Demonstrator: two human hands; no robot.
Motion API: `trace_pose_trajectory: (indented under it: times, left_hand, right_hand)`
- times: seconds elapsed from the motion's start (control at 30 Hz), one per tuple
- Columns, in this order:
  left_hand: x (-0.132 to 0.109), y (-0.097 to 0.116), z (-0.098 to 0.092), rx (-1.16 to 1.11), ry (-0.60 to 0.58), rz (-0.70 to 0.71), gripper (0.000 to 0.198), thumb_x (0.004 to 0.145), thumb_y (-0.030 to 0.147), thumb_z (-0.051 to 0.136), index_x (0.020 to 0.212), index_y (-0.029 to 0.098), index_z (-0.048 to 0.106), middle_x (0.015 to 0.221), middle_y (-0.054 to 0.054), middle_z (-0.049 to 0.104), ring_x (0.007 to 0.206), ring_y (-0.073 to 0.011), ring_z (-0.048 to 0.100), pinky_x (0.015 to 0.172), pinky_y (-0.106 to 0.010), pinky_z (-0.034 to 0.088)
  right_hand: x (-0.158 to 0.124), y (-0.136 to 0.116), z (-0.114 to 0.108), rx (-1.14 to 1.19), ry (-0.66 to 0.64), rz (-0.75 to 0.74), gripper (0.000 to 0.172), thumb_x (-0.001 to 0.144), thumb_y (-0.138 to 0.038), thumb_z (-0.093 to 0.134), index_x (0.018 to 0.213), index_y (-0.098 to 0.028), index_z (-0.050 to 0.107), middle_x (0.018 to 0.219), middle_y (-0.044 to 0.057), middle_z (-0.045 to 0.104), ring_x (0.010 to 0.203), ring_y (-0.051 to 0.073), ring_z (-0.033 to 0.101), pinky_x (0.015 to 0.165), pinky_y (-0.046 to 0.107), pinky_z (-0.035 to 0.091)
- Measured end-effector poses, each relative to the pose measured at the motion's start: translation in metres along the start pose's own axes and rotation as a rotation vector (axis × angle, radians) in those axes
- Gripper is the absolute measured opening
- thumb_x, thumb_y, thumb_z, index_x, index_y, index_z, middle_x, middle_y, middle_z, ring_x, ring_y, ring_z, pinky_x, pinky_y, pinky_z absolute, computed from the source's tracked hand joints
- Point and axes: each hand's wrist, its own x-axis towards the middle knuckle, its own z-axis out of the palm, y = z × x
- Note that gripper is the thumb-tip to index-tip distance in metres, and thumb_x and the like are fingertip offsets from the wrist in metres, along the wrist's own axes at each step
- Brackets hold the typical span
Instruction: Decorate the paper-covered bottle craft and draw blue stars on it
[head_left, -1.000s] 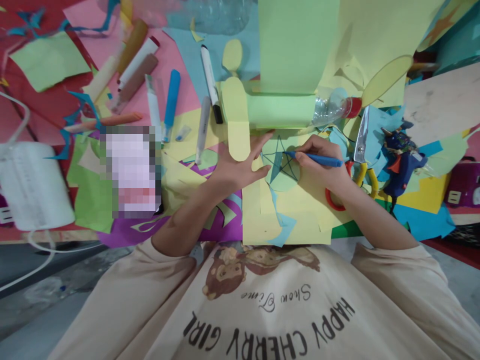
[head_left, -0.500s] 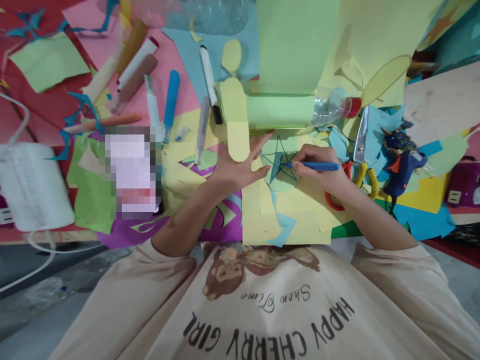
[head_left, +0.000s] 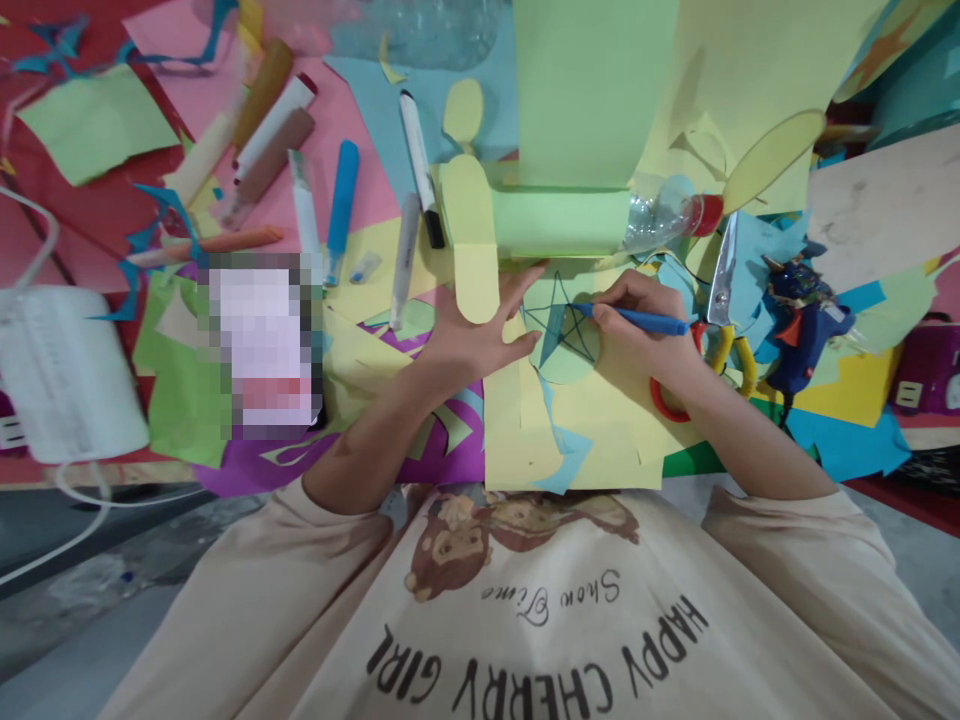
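Note:
My right hand (head_left: 645, 330) grips a blue marker (head_left: 641, 319), its tip on a pale green paper disc (head_left: 564, 345) that bears a dark star outline. My left hand (head_left: 480, 330) lies flat with fingers spread, pressing the disc's left edge and the yellow paper (head_left: 585, 430) beneath it. A plastic bottle wrapped in green paper (head_left: 570, 222), red-capped, lies just beyond both hands.
Scissors with red and yellow handles (head_left: 720, 300) and a blue glue gun (head_left: 802, 320) lie to the right. Several markers (head_left: 341, 205) are scattered at the upper left among coloured paper scraps. A white spool (head_left: 64, 370) stands at the far left.
The marker tip slid left and down into the star, then came back up to the star's right point. My left hand stayed put.

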Motion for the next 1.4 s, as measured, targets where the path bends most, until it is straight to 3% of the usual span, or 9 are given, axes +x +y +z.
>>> trace_pose_trajectory:
  times: [0.2, 0.57, 0.87, 1.0, 1.13, 1.4]
  left_hand:
    - [0.0013, 0.0032, -0.0041, -0.013, -0.071, -0.027, 0.076, 0.091, 0.038, 0.059, 0.161, 0.028, 0.033, 0.109, -0.003, 0.058, 0.101, -0.0214, 0.056, 0.103, -0.039, 0.042]
    - [0.0005, 0.0027, -0.0047, -0.017, -0.049, 0.004, 0.074, 0.092, 0.04, 0.057, 0.161, 0.028, 0.033, 0.103, -0.003, 0.055, 0.097, -0.0208, 0.054, 0.103, -0.039, 0.042]
    - [0.0007, 0.0021, -0.0049, -0.008, -0.05, 0.004, 0.074, 0.091, 0.039, 0.057, 0.161, 0.027, 0.033, 0.104, -0.004, 0.056, 0.097, -0.0218, 0.055, 0.099, -0.039, 0.044]
    - [-0.0001, 0.0037, -0.0053, -0.008, -0.061, -0.015, 0.074, 0.092, 0.038, 0.058, 0.161, 0.028, 0.032, 0.106, -0.004, 0.058, 0.099, -0.0216, 0.055, 0.102, -0.04, 0.042]
    - [0.0, 0.0053, -0.0061, -0.016, -0.062, -0.034, 0.073, 0.092, 0.038, 0.059, 0.16, 0.028, 0.034, 0.113, -0.004, 0.058, 0.1, -0.0204, 0.056, 0.106, -0.039, 0.04]
    - [0.0011, 0.0046, -0.0049, -0.015, -0.039, -0.016, 0.075, 0.09, 0.037, 0.061, 0.16, 0.029, 0.035, 0.105, -0.002, 0.06, 0.098, -0.0208, 0.056, 0.104, -0.038, 0.042]
  right_hand:
    - [-0.0001, 0.0012, -0.0005, -0.045, -0.003, 0.01, 0.023, 0.086, -0.028, 0.07, 0.07, -0.023, 0.054, 0.062, -0.003, 0.056, 0.057, 0.011, 0.047, 0.054, 0.028, 0.037]
    - [-0.0004, -0.0036, -0.0003, -0.057, -0.1, 0.05, 0.015, 0.078, -0.025, 0.064, 0.066, -0.021, 0.056, 0.06, -0.003, 0.059, 0.055, 0.011, 0.046, 0.053, 0.027, 0.034]
    - [-0.001, -0.0064, -0.0003, -0.042, -0.173, 0.059, 0.019, 0.077, -0.026, 0.065, 0.062, -0.021, 0.054, 0.055, -0.004, 0.055, 0.053, 0.01, 0.045, 0.052, 0.027, 0.034]
    - [-0.0006, -0.007, -0.0015, 0.039, -0.098, 0.035, 0.02, 0.082, -0.025, 0.068, 0.066, -0.022, 0.055, 0.059, -0.003, 0.058, 0.055, 0.011, 0.05, 0.052, 0.027, 0.037]
    - [0.0004, -0.0045, -0.001, 0.104, 0.021, 0.06, 0.027, 0.093, -0.036, 0.064, 0.071, -0.024, 0.054, 0.058, -0.003, 0.056, 0.052, 0.012, 0.051, 0.051, 0.028, 0.039]
    - [0.0009, -0.0008, 0.0017, 0.045, 0.006, 0.073, 0.015, 0.082, -0.029, 0.072, 0.076, -0.023, 0.06, 0.068, -0.002, 0.063, 0.061, 0.013, 0.057, 0.058, 0.028, 0.045]
